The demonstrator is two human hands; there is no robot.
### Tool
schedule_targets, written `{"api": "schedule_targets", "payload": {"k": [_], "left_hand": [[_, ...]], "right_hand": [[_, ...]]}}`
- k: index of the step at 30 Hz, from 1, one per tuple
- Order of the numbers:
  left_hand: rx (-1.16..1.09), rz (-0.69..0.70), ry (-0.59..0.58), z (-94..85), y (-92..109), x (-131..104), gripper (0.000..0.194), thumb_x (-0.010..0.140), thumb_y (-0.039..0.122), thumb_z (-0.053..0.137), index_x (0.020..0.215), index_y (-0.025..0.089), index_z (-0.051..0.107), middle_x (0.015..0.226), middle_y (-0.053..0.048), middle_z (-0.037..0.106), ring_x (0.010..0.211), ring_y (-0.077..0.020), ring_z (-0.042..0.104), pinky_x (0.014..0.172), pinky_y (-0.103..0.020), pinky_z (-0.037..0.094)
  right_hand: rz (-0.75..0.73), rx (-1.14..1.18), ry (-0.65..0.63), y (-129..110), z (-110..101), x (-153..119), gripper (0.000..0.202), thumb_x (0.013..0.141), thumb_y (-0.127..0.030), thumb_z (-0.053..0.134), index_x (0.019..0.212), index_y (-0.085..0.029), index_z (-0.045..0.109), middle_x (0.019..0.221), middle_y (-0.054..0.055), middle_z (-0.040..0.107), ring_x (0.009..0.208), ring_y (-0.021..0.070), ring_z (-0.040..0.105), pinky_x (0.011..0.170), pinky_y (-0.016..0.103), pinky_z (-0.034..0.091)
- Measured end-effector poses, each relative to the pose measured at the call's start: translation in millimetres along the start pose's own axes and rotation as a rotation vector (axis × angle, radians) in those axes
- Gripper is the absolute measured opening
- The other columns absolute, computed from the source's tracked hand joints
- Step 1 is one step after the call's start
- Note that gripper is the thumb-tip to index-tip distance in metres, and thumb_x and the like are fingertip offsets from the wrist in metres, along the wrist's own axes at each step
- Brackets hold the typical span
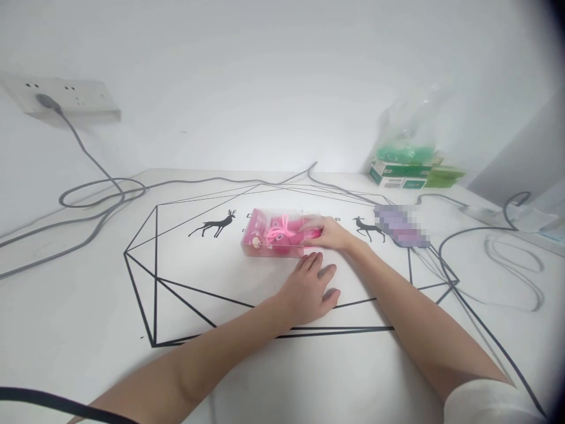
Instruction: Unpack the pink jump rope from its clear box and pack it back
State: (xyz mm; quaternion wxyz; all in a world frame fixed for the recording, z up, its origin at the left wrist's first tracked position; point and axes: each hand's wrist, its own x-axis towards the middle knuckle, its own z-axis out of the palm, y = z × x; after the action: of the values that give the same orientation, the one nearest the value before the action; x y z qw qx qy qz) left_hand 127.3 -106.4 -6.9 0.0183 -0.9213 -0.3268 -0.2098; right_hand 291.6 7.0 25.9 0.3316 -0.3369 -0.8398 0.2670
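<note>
A clear plastic box [252,242] with pink printed panels lies on the white table, in the middle of the view. Inside it shows a pink jump rope [285,238] with thick handles and a bundled light pink cord. My right hand [330,234] is at the box's right end, its fingers closed around a pink handle there; part of that end is hidden by the fingers. In front of the box's near right corner, my left hand [311,290] has its fingers spread and holds nothing. Its fingertips are close to the box; whether they touch it, I cannot tell.
A blurred purple object [401,225] lies right of my right hand. Green and white boxes [401,174] with a plastic bag [410,132] on top stand at the back right. Grey cable [212,180] runs along the back from a wall socket [83,100]. Black cable [481,312] crosses the right side.
</note>
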Motion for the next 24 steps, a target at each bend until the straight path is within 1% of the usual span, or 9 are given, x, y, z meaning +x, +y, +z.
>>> {"api": "schedule_targets", "payload": {"k": [3, 8, 13, 16, 18, 21, 24], "left_hand": [[0.002, 0.003, -0.004, -0.7, 0, 1, 0.046, 0.092, 0.040, 0.049, 0.126, 0.011, 0.057, 0.131, -0.024, 0.053, 0.122, -0.0360, 0.052, 0.107, -0.050, 0.039], [-0.005, 0.001, -0.019, -2.3, 1, 1, 0.045, 0.092, 0.041, 0.048, 0.124, 0.011, 0.058, 0.129, -0.023, 0.055, 0.120, -0.0354, 0.053, 0.107, -0.049, 0.038], [-0.012, -0.001, -0.018, -2.1, 1, 0, 0.043, 0.092, 0.040, 0.048, 0.123, 0.012, 0.057, 0.130, -0.023, 0.054, 0.122, -0.0351, 0.051, 0.106, -0.048, 0.039], [-0.010, 0.002, -0.008, -1.5, 0, -1, 0.043, 0.092, 0.041, 0.048, 0.124, 0.013, 0.057, 0.130, -0.021, 0.054, 0.123, -0.0348, 0.051, 0.105, -0.049, 0.040], [-0.012, 0.005, -0.004, -1.0, 0, -1, 0.042, 0.092, 0.041, 0.048, 0.124, 0.014, 0.056, 0.130, -0.021, 0.054, 0.124, -0.0343, 0.051, 0.106, -0.050, 0.040], [-0.015, 0.006, -0.003, -0.6, 0, -1, 0.042, 0.092, 0.040, 0.048, 0.124, 0.014, 0.056, 0.131, -0.021, 0.054, 0.126, -0.0342, 0.049, 0.106, -0.050, 0.039], [-0.014, 0.004, -0.003, -0.7, 0, 0, 0.042, 0.091, 0.040, 0.049, 0.122, 0.013, 0.057, 0.130, -0.022, 0.054, 0.124, -0.0344, 0.050, 0.106, -0.050, 0.039]], "right_hand": [[0.001, 0.018, -0.015, -2, -3, 0, 0.027, 0.072, -0.034, 0.078, 0.100, -0.029, 0.078, 0.126, 0.001, 0.068, 0.112, 0.0254, 0.065, 0.094, 0.034, 0.050], [0.025, 0.045, -0.032, -4, -6, -2, 0.022, 0.072, -0.033, 0.078, 0.093, -0.025, 0.079, 0.118, 0.002, 0.071, 0.107, 0.0243, 0.066, 0.090, 0.033, 0.051], [0.032, 0.110, -0.036, -2, -12, -5, 0.022, 0.071, -0.033, 0.079, 0.091, -0.024, 0.078, 0.112, 0.004, 0.072, 0.100, 0.0224, 0.067, 0.087, 0.033, 0.052], [0.084, 0.104, -0.031, -2, -16, -8, 0.024, 0.071, -0.034, 0.079, 0.094, -0.024, 0.078, 0.112, 0.005, 0.072, 0.100, 0.0231, 0.067, 0.087, 0.034, 0.052], [0.097, 0.100, -0.032, -2, -18, -10, 0.027, 0.072, -0.032, 0.079, 0.097, -0.024, 0.077, 0.114, 0.005, 0.071, 0.103, 0.0239, 0.066, 0.090, 0.036, 0.051], [0.113, 0.052, -0.043, -2, -19, -10, 0.037, 0.073, -0.031, 0.078, 0.109, -0.025, 0.073, 0.121, 0.006, 0.068, 0.111, 0.0249, 0.063, 0.097, 0.038, 0.049], [0.122, -0.047, -0.057, -1, -17, -7, 0.048, 0.073, -0.034, 0.078, 0.120, -0.027, 0.069, 0.125, 0.006, 0.065, 0.114, 0.0255, 0.061, 0.100, 0.038, 0.047]]}}
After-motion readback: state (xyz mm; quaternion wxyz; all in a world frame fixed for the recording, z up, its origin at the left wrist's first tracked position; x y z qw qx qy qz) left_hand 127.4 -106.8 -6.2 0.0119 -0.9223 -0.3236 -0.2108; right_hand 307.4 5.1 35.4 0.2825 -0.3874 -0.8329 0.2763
